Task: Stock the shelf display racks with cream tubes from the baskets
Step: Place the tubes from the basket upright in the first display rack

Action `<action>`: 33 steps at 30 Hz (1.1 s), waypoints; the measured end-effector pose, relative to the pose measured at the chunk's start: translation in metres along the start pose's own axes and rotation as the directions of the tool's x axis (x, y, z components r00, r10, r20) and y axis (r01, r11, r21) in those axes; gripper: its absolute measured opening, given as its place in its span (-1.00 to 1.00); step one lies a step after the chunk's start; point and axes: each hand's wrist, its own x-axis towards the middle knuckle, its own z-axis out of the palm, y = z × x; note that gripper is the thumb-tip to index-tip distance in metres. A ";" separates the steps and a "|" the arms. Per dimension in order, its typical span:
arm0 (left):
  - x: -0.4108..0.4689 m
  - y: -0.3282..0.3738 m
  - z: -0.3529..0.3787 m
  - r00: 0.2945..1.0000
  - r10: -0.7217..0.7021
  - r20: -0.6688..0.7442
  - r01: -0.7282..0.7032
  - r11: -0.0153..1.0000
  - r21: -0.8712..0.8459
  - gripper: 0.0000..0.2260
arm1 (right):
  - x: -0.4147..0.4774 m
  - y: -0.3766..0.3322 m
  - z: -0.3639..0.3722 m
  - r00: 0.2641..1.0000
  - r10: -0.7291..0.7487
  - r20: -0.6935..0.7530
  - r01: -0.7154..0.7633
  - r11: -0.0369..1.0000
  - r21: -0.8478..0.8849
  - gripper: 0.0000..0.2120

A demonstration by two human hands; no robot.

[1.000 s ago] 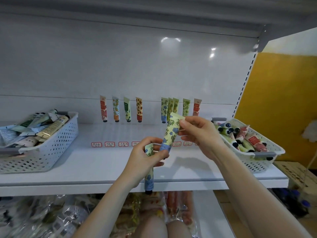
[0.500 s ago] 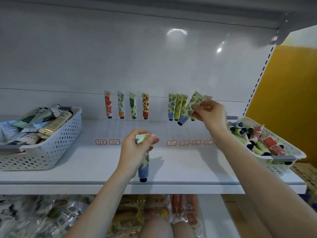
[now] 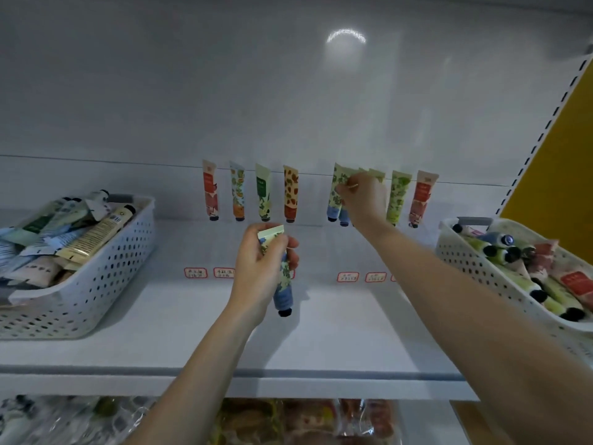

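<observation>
The right hand pinches a pale-green leaf-printed plastic cream tube at the back-wall rack row. The left hand grips a matching tube above the white shelf. A crooked push could unseat the neighbouring tubes.

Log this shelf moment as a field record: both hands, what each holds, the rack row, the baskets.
left hand: grips a spare floral tube, cap down, above the shelf
right hand: pinches the top of the rack floral tube in the back row
rack row: four tubes left of the right hand; a green tube and a red tube to its right
left basket: piled with tubes
right basket: piled with tubes, dark caps showing
</observation>
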 end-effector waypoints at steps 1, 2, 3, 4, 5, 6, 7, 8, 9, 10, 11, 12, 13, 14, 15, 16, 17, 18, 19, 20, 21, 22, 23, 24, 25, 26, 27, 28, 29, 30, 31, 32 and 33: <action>0.002 -0.001 0.000 1.000 0.015 0.003 -0.015 1.000 0.006 -0.85 | 0.003 0.001 0.003 1.000 0.008 0.014 -0.008 1.000 -0.019 -0.72; 0.004 -0.003 0.000 1.000 0.027 0.003 -0.027 1.000 0.009 -0.85 | 0.005 0.003 0.006 1.000 0.017 0.026 -0.016 0.999 -0.032 -0.69; 0.005 -0.005 0.001 0.999 0.037 0.001 -0.037 0.999 0.010 -0.85 | 0.008 0.004 0.008 0.999 0.023 0.032 -0.021 0.999 -0.046 -0.65; 0.007 -0.006 0.001 0.999 0.047 0.001 -0.047 0.999 0.011 -0.85 | 0.011 0.004 0.009 0.999 0.028 0.033 -0.026 0.998 -0.057 -0.62; 0.008 -0.008 0.001 0.998 0.055 0.003 -0.055 0.998 0.012 -0.86 | 0.013 0.004 0.010 0.999 0.031 0.033 -0.029 0.998 -0.061 -0.62; 0.009 -0.009 0.001 0.998 0.062 0.007 -0.062 0.998 0.017 -0.86 | 0.015 0.004 0.010 0.999 0.035 0.034 -0.033 0.998 -0.059 -0.64; 0.009 -0.010 0.002 0.998 0.068 0.011 -0.068 0.997 0.022 -0.86 | 0.017 0.003 0.010 0.999 0.038 0.037 -0.036 0.998 -0.054 -0.68; 0.010 -0.012 0.002 0.997 0.071 0.015 -0.071 0.997 0.027 -0.86 | 0.018 0.003 0.010 0.998 0.042 0.041 -0.040 0.998 -0.048 -0.71; 0.010 -0.012 0.002 0.997 0.072 0.019 -0.073 0.997 0.032 -0.86 | 0.019 0.004 0.011 0.998 0.044 0.049 -0.042 0.998 -0.044 -0.74; 0.010 -0.013 0.002 0.997 0.073 0.024 -0.074 0.997 0.036 -0.85 | 0.019 0.005 0.011 0.997 0.047 0.058 -0.045 0.998 -0.045 -0.77; 0.010 -0.013 0.003 0.997 0.073 0.028 -0.074 0.996 0.039 -0.85 | 0.019 0.006 0.012 0.997 0.050 0.065 -0.046 0.998 -0.048 -0.79; 0.011 -0.014 0.003 0.997 0.074 0.031 -0.075 0.996 0.041 -0.85 | 0.019 0.006 0.012 0.996 0.050 0.070 -0.047 0.998 -0.050 -0.80; 0.011 -0.014 0.003 0.997 0.073 0.032 -0.074 0.996 0.042 -0.86 | 0.019 0.007 0.012 0.996 0.048 0.072 -0.044 0.998 -0.054 -0.80; 0.012 -0.015 0.003 0.997 0.072 0.033 -0.073 0.996 0.045 -0.86 | 0.020 0.007 0.012 0.996 0.045 0.074 -0.040 0.997 -0.062 -0.78; 0.013 -0.015 0.003 0.997 0.071 0.036 -0.073 0.996 0.050 -0.86 | 0.020 0.006 0.011 0.996 0.044 0.078 -0.038 0.996 -0.076 -0.75; 0.013 -0.016 0.003 0.997 0.071 0.040 -0.073 0.996 0.056 -0.87 | 0.021 0.006 0.010 0.995 0.046 0.084 -0.038 0.995 -0.094 -0.70; 0.013 -0.016 0.003 0.996 0.071 0.046 -0.074 0.995 0.061 -0.87 | 0.022 0.005 0.009 0.995 0.051 0.090 -0.041 0.993 -0.114 -0.66; 0.014 -0.017 0.003 0.996 0.069 0.050 -0.073 0.995 0.066 -0.87 | 0.022 0.004 0.009 0.994 0.058 0.097 -0.045 0.990 -0.135 -0.63; 0.014 -0.017 0.003 0.997 0.066 0.051 -0.069 0.995 0.069 -0.88 | 0.022 0.002 0.009 0.993 0.062 0.105 -0.045 0.987 -0.157 -0.60; 0.014 -0.018 0.003 0.997 0.061 0.050 -0.065 0.995 0.073 -0.88 | 0.022 0.001 0.009 0.992 0.064 0.111 -0.044 0.983 -0.179 -0.59; 0.014 -0.018 0.004 0.997 0.057 0.048 -0.061 0.995 0.075 -0.88 | 0.022 0.000 0.010 0.991 0.067 0.113 -0.043 0.978 -0.203 -0.58; 0.014 -0.019 0.004 0.997 0.055 0.046 -0.058 0.995 0.076 -0.88 | 0.023 0.000 0.012 0.991 0.071 0.114 -0.044 0.974 -0.222 -0.59; 0.014 -0.019 0.005 0.998 0.053 0.045 -0.056 0.996 0.076 -0.88 | 0.024 0.000 0.013 0.991 0.075 0.115 -0.046 0.971 -0.233 -0.59; 0.014 -0.019 0.005 0.998 0.054 0.045 -0.057 0.996 0.075 -0.88 | 0.026 0.000 0.014 0.990 0.081 0.117 -0.051 0.970 -0.238 -0.60; 0.014 -0.019 0.005 0.997 0.056 0.045 -0.059 0.995 0.076 -0.88 | 0.027 0.001 0.014 0.989 0.088 0.122 -0.056 0.968 -0.245 -0.60; 0.015 -0.019 0.005 0.997 0.058 0.045 -0.062 0.995 0.077 -0.88 | 0.028 0.001 0.015 0.987 0.093 0.129 -0.057 0.966 -0.253 -0.60; 0.015 -0.019 0.005 0.997 0.059 0.045 -0.063 0.995 0.078 -0.87 | 0.028 0.001 0.014 0.986 0.094 0.135 -0.056 0.965 -0.257 -0.60; 0.015 -0.019 0.005 0.997 0.060 0.046 -0.064 0.995 0.080 -0.87 | 0.029 0.001 0.014 0.986 0.092 0.139 -0.053 0.965 -0.258 -0.60; 0.016 -0.018 0.006 0.997 0.061 0.048 -0.064 0.995 0.081 -0.87 | 0.029 0.001 0.014 0.986 0.090 0.143 -0.051 0.965 -0.259 -0.60; 0.016 -0.018 0.006 0.997 0.062 0.050 -0.066 0.995 0.080 -0.87 | 0.029 0.002 0.014 0.986 0.089 0.144 -0.050 0.965 -0.256 -0.61; 0.016 -0.018 0.007 0.997 0.063 0.052 -0.067 0.995 0.079 -0.87 | 0.030 0.003 0.014 0.985 0.091 0.144 -0.052 0.966 -0.253 -0.61; 0.016 -0.018 0.007 0.997 0.063 0.053 -0.067 0.995 0.078 -0.87 | 0.031 0.004 0.014 0.985 0.094 0.143 -0.057 0.967 -0.248 -0.61; 0.016 -0.018 0.007 0.997 0.061 0.051 -0.065 0.995 0.077 -0.87 | 0.032 0.004 0.015 0.985 0.096 0.144 -0.059 0.968 -0.243 -0.62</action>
